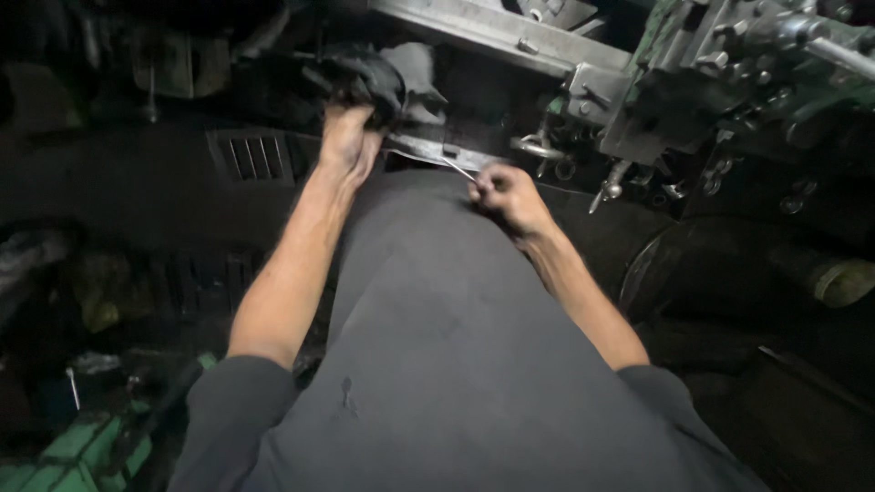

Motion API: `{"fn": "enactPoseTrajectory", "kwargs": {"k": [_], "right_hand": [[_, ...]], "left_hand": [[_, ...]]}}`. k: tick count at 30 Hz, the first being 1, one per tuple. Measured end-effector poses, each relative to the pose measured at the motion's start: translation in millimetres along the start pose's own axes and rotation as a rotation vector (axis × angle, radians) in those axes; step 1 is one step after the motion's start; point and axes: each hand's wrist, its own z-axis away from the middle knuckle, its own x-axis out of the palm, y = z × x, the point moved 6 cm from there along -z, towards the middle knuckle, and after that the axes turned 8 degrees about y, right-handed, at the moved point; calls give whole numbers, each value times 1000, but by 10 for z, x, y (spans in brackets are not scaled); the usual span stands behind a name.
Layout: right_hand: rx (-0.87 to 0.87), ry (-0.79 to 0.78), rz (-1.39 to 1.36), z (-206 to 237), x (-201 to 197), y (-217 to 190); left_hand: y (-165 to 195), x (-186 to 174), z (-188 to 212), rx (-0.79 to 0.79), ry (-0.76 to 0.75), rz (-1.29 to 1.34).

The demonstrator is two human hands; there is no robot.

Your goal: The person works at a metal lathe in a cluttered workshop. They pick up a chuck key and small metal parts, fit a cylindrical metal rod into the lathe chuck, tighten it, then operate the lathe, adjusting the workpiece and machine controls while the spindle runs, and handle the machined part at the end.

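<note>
My left hand (347,138) reaches forward and grips a dark, greasy rag (369,77) at the front of a dark machine body. My right hand (507,196) is closed on a thin metal rod or pick (456,169) whose tip points left toward a bright metal edge (415,150) just below the rag. Both forearms stretch out over my grey shirt (447,346), which fills the middle of the view.
A grey metal machine head (693,82) with levers, bolts and handles stands at the upper right. A long steel rail (492,32) runs across the top. A louvred vent (255,157) sits in the dark panel at left. Green painted parts (64,446) lie at lower left.
</note>
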Motion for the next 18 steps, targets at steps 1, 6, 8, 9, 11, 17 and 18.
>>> {"fn": "enactPoseTrajectory", "kwargs": {"k": [1,6,8,9,11,17,18], "right_hand": [[4,21,-89,58,-56,-11],[-112,67,-231,299,-164,-281],[-107,62,-171,301,-148,-406],[-116,57,-139,284,-154,-486],[-209,31,316,298,-153,-657],[125,-52,1361,556,-409,-635],[172,-66,1364,587,-435,-620]], "left_hand": [[36,-42,-6,-3,-19,-75],[160,-214,158,76,-28,-1006],[235,-174,367,184,-143,-1676],[160,-180,458,7,-254,-1873],[113,-131,686,-282,-467,-2068],[271,928,728,121,-703,-1984],[241,1186,652,291,-690,-1821]]}}
